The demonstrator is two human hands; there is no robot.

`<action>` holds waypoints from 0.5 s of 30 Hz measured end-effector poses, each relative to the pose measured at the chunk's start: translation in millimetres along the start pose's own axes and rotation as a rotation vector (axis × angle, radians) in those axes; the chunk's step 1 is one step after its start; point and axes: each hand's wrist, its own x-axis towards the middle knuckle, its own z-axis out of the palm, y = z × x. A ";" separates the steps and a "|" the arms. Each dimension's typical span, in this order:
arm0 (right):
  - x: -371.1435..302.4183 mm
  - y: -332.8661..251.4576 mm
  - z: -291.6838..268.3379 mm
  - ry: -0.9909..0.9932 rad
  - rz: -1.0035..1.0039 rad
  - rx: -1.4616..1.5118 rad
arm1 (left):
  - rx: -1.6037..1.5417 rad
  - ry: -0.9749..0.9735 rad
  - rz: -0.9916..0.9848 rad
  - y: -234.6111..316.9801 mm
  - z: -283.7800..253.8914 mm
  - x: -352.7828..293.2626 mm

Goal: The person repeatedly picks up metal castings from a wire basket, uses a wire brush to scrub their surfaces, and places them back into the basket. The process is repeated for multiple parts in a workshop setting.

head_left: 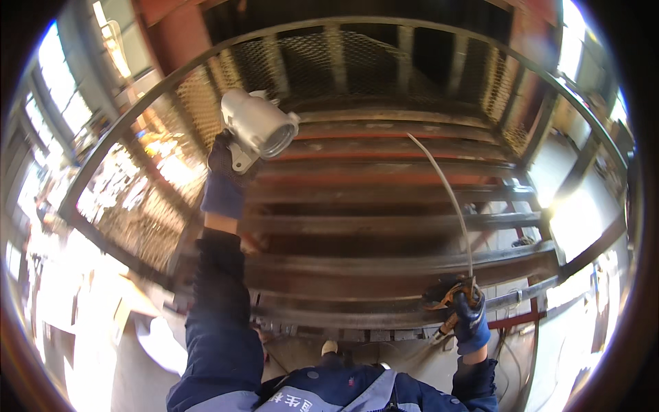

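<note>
While the gloved left hand (223,175) is raised with its fingers wrapped round the base of a pale grey cylindrical lamp housing (257,125) above them, the gloved right hand (470,317) grips a tool handle (449,323), a thin curved rod (446,192) rising past its fingertips against the rusty steel frame (384,172).

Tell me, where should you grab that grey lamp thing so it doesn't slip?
Probably by the flat bracket at the back of the grey lamp, coming from below and behind. The round body is wide and smooth, and the glass front points away. The gloved left hand already grips it there.
</note>
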 end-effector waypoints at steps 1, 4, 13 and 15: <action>1.0 -5.4 1.9 -0.165 -0.070 -0.032 | -0.072 0.044 0.031 29.9 10.4 -60.3; -25.1 -41.9 12.6 -0.433 -0.008 -0.058 | 0.430 -0.116 0.387 27.0 -82.9 -121.3; -87.3 -57.9 29.7 -1.087 -0.355 -0.250 | -0.456 0.435 0.406 18.8 -163.8 -424.1; -101.7 -47.5 52.5 -1.186 -0.357 -0.234 | -0.613 0.425 0.300 7.0 -197.5 -478.6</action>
